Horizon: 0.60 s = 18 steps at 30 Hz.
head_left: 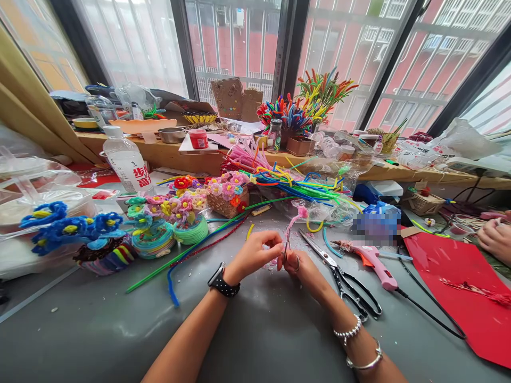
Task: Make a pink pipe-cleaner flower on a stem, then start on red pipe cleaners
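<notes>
My left hand (259, 254), with a black watch on its wrist, is closed, its fingertips pinched at a pink pipe cleaner (300, 213). The pipe cleaner's fuzzy, curled end points up. My right hand (302, 270) is closed around the handles of small scissors (286, 249), whose blades stand upright against the pink stem. Fingers partly hide where blades and stem meet. Pink fluff lies on the grey table below. Just right of my hands rest large black-handled scissors (339, 279) with blades slightly apart, and a pink glue gun (373, 263).
Pipe-cleaner flowers in pots (154, 242) and a water bottle (126, 159) stand at left. Loose pipe cleaners (295, 183) lie behind my hands. A red sheet (451, 282) and the glue gun's cord (439, 319) are at right. Another person's hand (495, 239) shows at the right edge.
</notes>
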Tool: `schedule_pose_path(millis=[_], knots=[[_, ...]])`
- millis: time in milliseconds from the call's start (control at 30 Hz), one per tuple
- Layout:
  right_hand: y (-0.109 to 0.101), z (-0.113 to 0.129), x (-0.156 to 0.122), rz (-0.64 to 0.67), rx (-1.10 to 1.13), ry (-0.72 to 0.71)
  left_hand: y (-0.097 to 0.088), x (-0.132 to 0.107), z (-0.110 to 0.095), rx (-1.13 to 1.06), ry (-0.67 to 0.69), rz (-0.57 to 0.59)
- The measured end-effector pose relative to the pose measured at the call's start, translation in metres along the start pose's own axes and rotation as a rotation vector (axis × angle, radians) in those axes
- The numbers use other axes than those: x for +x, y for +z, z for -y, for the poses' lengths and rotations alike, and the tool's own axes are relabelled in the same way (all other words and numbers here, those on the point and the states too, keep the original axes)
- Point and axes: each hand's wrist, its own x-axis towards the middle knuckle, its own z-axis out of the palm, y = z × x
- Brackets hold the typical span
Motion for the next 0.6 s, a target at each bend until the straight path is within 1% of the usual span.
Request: schedule_pose_path(millis=[67,100,233,300,467,600], knots=[[-0.0001,0.0003,-0.0003,0.011,-0.005,0.007,-0.0016,0.0002,0.0006,0.012,-0.001,-0.049],[0.0,0.0006,-0.0004,0.014,-0.007,0.009,-0.002,0.0002,0.0008,0.016,-0.002,-0.051],[0.0001,0.0019,-0.0005,0.01,-0.01,-0.01,-0.0011,-0.0003,-0.0009,-0.014,-0.007,0.041],[-0.0002,0.0019,-0.0005,0.003,-0.015,-0.015,-0.0001,-0.0006,-0.0018,-0.004,-0.018,0.068],[-0.0004,0.0003,-0.0007,-0.042,-0.026,-0.014,0.0021,0.0005,0.0016,0.087,-0.02,0.051],[0.0007,-0.0009,-0.0011,-0.098,-0.046,0.0,0.0034,0.0013,0.005,0.074,-0.016,0.03]])
